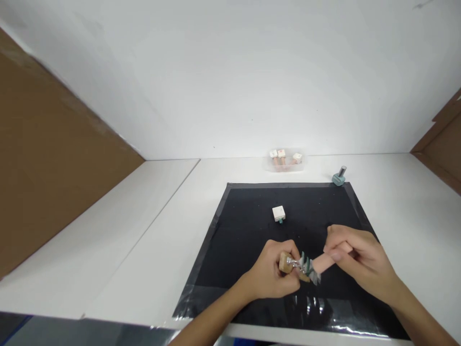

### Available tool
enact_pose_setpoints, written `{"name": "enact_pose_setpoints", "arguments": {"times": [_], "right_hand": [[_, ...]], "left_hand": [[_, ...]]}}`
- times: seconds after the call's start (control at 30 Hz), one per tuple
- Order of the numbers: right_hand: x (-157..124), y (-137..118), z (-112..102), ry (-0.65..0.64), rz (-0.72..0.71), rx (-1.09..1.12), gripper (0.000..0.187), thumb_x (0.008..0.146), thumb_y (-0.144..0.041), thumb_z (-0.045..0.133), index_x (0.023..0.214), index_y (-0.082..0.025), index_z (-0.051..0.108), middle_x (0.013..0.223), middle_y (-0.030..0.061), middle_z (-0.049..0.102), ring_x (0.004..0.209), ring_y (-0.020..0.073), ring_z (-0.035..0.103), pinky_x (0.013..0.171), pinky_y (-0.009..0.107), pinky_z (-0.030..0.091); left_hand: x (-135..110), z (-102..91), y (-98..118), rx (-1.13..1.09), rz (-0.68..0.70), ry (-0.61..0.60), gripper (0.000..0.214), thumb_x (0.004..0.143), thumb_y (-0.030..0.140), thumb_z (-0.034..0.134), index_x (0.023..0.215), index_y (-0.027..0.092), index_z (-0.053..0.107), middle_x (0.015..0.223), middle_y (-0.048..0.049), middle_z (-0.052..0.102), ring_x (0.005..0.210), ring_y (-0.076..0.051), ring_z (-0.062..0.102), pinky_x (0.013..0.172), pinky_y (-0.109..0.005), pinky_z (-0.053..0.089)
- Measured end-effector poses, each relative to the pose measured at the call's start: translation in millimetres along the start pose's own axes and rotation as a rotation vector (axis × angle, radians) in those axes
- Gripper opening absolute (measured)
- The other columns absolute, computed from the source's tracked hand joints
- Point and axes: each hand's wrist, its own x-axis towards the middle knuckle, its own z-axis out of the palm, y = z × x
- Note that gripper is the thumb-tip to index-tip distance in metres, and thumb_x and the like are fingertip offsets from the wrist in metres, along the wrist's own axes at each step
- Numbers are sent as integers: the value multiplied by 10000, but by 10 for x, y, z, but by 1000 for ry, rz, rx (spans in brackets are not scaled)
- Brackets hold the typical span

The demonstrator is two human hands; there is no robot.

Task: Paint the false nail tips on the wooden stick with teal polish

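Note:
Over the black mat [245, 240], my left hand [273, 271] is closed around a small wooden piece [284, 262] with a shiny metal part sticking out of it. Several grey-green, fin-like pieces [309, 267] sit between my two hands, at the end of that metal part. My right hand [360, 259] pinches a flat pale pink stick [324, 263], whose left end meets the grey-green pieces. Whether they are joined cannot be made out. Beyond my hands, a white square block [278, 213] with a small green tip lies on the mat.
Near the back wall stands a clear plastic box [286, 168] holding several white-topped pieces with pinkish stems. A grey-green object with a metal pin [339, 178] is at the mat's far right corner. Brown panels [54, 144] flank the white table [144, 211].

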Motion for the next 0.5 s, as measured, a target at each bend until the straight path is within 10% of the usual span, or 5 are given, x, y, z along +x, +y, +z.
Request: {"name": "enact_pose_setpoints", "arguments": {"times": [0.5], "right_hand": [[-5,10,10,85,74,-19,201,874,-244,517,683,-197,557,533,-18,559,445,112,462,406,217,363]], "left_hand": [[-1,9,28,20,58,28,100,534,139,470,553,194,389,408,99,315,358,-30,262,369,-162,214]]}}
